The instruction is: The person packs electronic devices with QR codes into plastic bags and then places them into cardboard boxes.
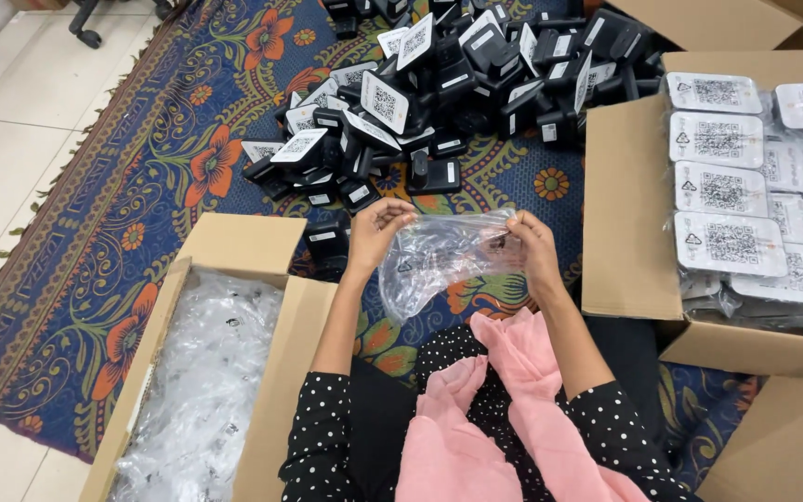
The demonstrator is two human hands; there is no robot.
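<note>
A clear plastic bag [439,256] is held up between both hands over the patterned rug [141,195], near the middle of the view. The left hand [378,228] pinches the bag's upper left edge between thumb and fingertips; the right hand [527,244] pinches the upper right edge the same way, its fingers curled in close together. The bag sags and crumples between them, and its lower part hangs toward the person's lap. Something small and dark shows through the film near the right hand, too blurred by the plastic to make out.

Below the hands lie the person's black dotted sleeves [322,437] and a pink scarf [504,400], cut off by the bottom edge.

Just beyond the bag, on the rug's far half, sits a heap of small black devices [457,84], many with white code labels facing up; the pile runs out of view at the top edge.

At the rug's near left corner stands an open cardboard box [253,246] filled with crumpled clear bags [197,381]; its lower end is cut off. On the right another open carton [625,214] holds bagged devices [727,191] stacked label-up in rows, partly cut by the right edge. More cardboard [783,446] shows at the bottom right corner, its contents hidden.
</note>
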